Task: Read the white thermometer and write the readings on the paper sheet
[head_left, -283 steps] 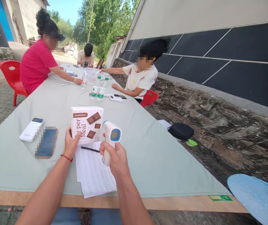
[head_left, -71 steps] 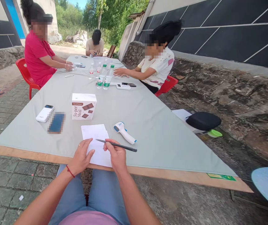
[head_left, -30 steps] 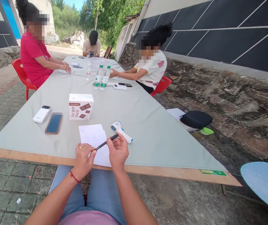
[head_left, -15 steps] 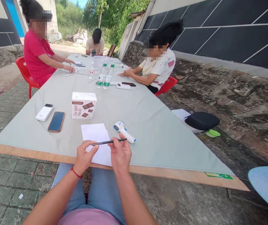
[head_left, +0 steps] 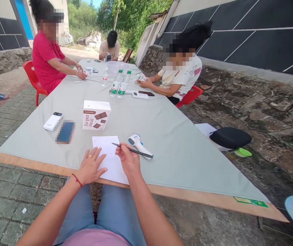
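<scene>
My right hand [head_left: 129,158] grips a black pen [head_left: 142,153], its tip pointing left above the white paper [head_left: 112,171]. Fingers spread, my left hand [head_left: 92,166] lies flat over the paper's left edge and the table; a ring and a red string bracelet show on it. The paper lies near the table's front edge, with faint print that I cannot read. Just beyond my right hand is a white and blue infrared thermometer [head_left: 138,144], partly behind the pen.
A Su-per Meal box [head_left: 96,116] stands beyond the paper. A phone [head_left: 65,132] and a white power bank [head_left: 53,121] lie to its left. Two water bottles [head_left: 119,84] stand farther back on the cloth-covered table [head_left: 187,160]. Several people sit around it.
My left hand has let go of the pen and come down flat on the paper and table. My right hand now holds the pen alone, turned in a writing grip. The view has shifted slightly left.
</scene>
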{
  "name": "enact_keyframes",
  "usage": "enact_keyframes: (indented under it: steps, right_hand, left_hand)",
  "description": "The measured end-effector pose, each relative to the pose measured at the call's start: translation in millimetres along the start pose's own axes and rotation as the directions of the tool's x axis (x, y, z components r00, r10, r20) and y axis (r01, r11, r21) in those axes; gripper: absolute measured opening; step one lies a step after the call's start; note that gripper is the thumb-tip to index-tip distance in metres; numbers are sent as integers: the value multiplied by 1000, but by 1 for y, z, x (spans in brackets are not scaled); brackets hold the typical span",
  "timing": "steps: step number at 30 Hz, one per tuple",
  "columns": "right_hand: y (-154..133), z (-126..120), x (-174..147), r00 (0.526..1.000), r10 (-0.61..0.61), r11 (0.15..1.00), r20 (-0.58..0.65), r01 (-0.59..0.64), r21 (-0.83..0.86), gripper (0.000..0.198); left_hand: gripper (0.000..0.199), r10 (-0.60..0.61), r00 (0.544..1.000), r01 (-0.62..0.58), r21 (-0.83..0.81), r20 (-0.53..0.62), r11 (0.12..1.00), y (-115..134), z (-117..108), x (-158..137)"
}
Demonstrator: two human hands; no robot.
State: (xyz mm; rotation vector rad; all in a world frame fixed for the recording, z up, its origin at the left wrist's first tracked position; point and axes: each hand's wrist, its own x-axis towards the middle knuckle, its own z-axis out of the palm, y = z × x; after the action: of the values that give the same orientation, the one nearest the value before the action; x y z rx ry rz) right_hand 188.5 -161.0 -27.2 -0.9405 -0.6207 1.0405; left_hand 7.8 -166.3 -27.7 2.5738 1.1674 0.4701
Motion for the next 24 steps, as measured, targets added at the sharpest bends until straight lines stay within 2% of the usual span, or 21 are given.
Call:
enact_keyframes:
  steps: [2, 5, 10, 14, 18, 24]
  right_hand:
    - [4, 7, 15, 1000, -5, 999, -4, 5, -52, 32]
    - [9, 21, 31, 1000, -9, 991, -15, 7, -137, 29]
    - [19, 41, 47, 999, 31, 987, 45, -24, -159, 24]
    - [38, 50, 57, 992, 70, 943, 105, -32, -331, 22]
    - [56, 49, 58, 994, 37, 866, 102, 19, -500, 19]
    - [66, 45, 50, 993, -52, 819, 105, 103, -565, 19]
  left_hand:
    - [59, -46, 995, 34, 140, 83, 990, -4, 0, 3]
    - [71, -110, 988, 83, 225, 112, 971, -4, 5, 7]
    - [79, -179, 983, 163, 256, 41, 953, 1, 15, 11]
    - [81, -197, 980, 193, 249, -9, 949, 5, 19, 15]
    - [80, -204, 978, 210, 242, -50, 947, 7, 21, 16]
    - [84, -219, 974, 226, 260, -56, 939, 6, 23, 14]
